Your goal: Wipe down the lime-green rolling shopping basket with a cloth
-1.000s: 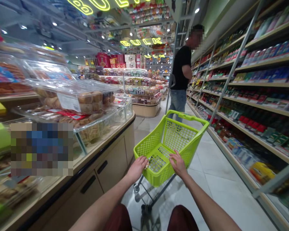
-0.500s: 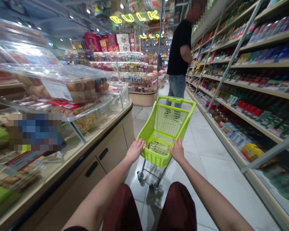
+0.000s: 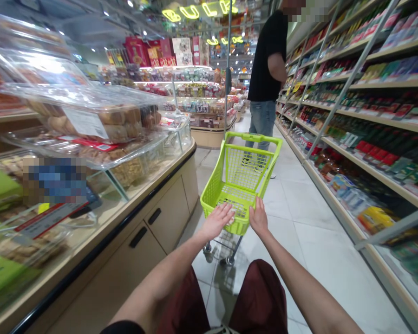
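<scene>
A small lime-green shopping cart (image 3: 244,172) stands on the tiled aisle floor just ahead of me, its basket empty. My left hand (image 3: 216,221) lies on the basket's near rim with fingers stretched forward, and a small white thing I cannot make out shows under the fingertips. My right hand (image 3: 258,218) is closed round the same rim, a little to the right. Both arms reach out over my dark red shorts (image 3: 261,297).
A glass counter (image 3: 153,167) with clear boxes of baked goods (image 3: 101,123) runs along the left. Stocked shelves (image 3: 369,116) line the right. A person in a black shirt and jeans (image 3: 267,65) stands in the aisle just beyond the cart, facing the shelves.
The cart has rolled forward along the aisle, closer to the person ahead. My left hand's fingers have loosened from gripping the rim to lying stretched over it.
</scene>
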Available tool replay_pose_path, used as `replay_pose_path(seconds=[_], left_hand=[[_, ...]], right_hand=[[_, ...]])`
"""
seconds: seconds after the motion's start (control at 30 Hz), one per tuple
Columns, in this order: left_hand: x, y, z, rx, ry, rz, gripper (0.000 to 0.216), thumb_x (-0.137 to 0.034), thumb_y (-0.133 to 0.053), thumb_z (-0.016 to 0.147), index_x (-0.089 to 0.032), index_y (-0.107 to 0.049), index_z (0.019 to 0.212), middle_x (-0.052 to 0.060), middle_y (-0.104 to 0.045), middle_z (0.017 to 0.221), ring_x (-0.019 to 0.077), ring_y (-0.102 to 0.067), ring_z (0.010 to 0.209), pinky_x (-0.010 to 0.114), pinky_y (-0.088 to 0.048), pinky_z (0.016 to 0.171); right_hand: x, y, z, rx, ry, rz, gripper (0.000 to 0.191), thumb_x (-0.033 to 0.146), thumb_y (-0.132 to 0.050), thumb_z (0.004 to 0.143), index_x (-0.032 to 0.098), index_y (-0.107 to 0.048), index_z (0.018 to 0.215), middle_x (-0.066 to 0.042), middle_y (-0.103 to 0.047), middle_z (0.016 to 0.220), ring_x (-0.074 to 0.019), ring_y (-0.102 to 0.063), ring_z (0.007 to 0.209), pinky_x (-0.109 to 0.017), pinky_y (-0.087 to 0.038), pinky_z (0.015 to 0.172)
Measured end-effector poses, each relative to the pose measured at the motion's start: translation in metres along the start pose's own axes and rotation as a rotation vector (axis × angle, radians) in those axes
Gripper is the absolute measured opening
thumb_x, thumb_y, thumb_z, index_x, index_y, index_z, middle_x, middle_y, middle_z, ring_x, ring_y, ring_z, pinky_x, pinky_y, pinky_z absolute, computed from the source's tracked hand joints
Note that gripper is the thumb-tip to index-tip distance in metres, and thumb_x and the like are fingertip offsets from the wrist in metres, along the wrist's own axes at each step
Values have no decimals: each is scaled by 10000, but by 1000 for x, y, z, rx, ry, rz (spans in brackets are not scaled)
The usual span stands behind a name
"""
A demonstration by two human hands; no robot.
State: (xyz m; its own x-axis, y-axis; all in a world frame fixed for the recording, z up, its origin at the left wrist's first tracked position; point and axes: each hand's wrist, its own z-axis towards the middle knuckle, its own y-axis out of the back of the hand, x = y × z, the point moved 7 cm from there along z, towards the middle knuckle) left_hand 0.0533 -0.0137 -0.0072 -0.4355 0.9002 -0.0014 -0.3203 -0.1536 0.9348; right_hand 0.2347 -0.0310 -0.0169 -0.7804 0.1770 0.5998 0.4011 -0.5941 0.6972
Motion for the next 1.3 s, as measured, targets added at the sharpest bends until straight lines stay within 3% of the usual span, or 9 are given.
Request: replay_pose_path(seconds=[0.13, 0.2, 0.3, 0.53, 0.67, 0.8, 0.87, 1.13, 1.3], left_hand=[[70, 15, -21, 6, 303, 73, 411, -95, -381, 857, -154, -418, 1261, 148, -331, 1378, 266, -202, 1305, 444, -273, 1029], [83, 18, -24, 0, 394, 60, 412, -82, -380, 850, -158, -430, 1252, 149, -333, 1376, 263, -209, 1303, 433, -291, 1023], [62, 12, -13, -28, 387, -13, 422, -75, -380, 846, -178, -424, 1253, 137, -319, 1386, 243, -207, 1306, 430, -299, 1022], [-46, -4, 29, -33, 78, -124, 408, -134, -397, 859, -168, -399, 1266, 121, -324, 1387, 231, -154, 1321, 429, -252, 1048], [-26, 3, 14, -21, 66, -73, 397, -150, -393, 870, -189, -405, 1265, 105, -322, 1392, 225, -149, 1323, 426, -246, 1050], [33, 12, -11, -21, 310, -8, 388, -116, -388, 862, -158, -432, 1245, 142, -335, 1378, 242, -192, 1311, 427, -270, 1035], [42, 13, -14, -18, 389, -12, 398, -96, -383, 855, -162, -431, 1245, 142, -331, 1380, 240, -205, 1307, 425, -286, 1028], [-55, -1, 22, 3, 76, -97, 380, -149, -411, 865, -200, -436, 1241, 106, -284, 1410, 237, -139, 1323, 410, -235, 1056], [-20, 3, 2, -17, 105, -67, 408, -126, -410, 858, -229, -424, 1253, 97, -312, 1398, 219, -171, 1318, 421, -266, 1042]], right_hand=[[-1, -2, 1, -15, -25, 46, 559, 306, -293, 809, 53, -320, 1306, -165, -342, 1357, -234, -268, 1281, -400, -257, 1047], [-1, -4, 1, -40, -32, 70, 551, 293, -294, 809, 54, -324, 1304, -163, -350, 1352, -236, -267, 1281, -399, -258, 1048], [2, -7, 1, -58, -36, 92, 545, 286, -283, 814, 62, -318, 1309, -157, -350, 1353, -229, -262, 1285, -395, -259, 1049], [0, -11, 1, -67, -36, 129, 547, 340, -238, 833, 94, -319, 1314, -131, -344, 1358, -219, -253, 1288, -405, -249, 1053], [-5, -9, 2, -48, -6, 161, 548, 363, -218, 838, 96, -355, 1297, -120, -376, 1341, -208, -259, 1285, -396, -234, 1063], [-9, -9, 3, -40, -20, 203, 543, 368, -236, 829, 116, -380, 1287, -104, -385, 1343, -197, -278, 1278, -392, -229, 1066], [-11, -10, 5, -37, -55, 225, 546, 361, -242, 820, 114, -387, 1285, -100, -386, 1344, -193, -279, 1278, -385, -221, 1070], [-9, -5, 11, 16, -56, 227, 518, 324, -271, 803, 125, -444, 1249, -86, -432, 1314, -179, -329, 1252, -349, -244, 1061], [-8, -2, 10, 24, -42, 184, 505, 292, -299, 800, 135, -430, 1262, -80, -439, 1311, -176, -361, 1232, -342, -266, 1049]])
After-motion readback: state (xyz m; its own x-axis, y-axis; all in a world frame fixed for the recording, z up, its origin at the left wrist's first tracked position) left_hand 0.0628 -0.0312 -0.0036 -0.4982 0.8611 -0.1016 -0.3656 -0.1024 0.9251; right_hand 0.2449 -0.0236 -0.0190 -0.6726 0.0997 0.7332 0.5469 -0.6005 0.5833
